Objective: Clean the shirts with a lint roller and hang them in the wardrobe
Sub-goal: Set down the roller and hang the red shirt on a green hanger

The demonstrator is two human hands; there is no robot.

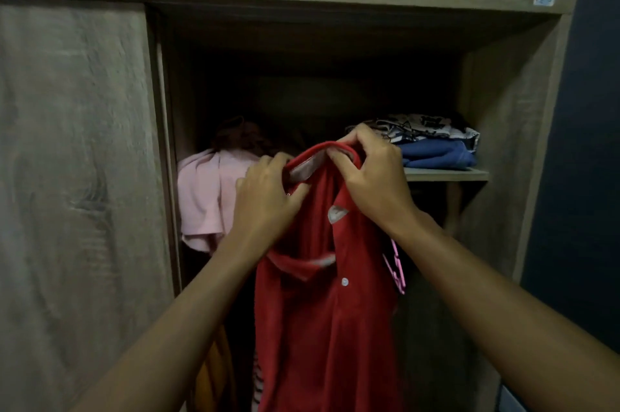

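Shirt [315, 311] before wardrobe [503, 109] — clothes [436, 151] on shelf [446, 174], perhaps folded

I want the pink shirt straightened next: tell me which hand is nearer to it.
Left. The left hand holds the red shirt at the collar, right beside the pink shirt; the right hand pinches the collar farther right.

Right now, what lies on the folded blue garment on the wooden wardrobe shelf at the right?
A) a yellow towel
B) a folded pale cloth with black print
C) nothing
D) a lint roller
B: the folded pale cloth with black print rests directly on top of the folded blue garment, and both sit on the wooden shelf.
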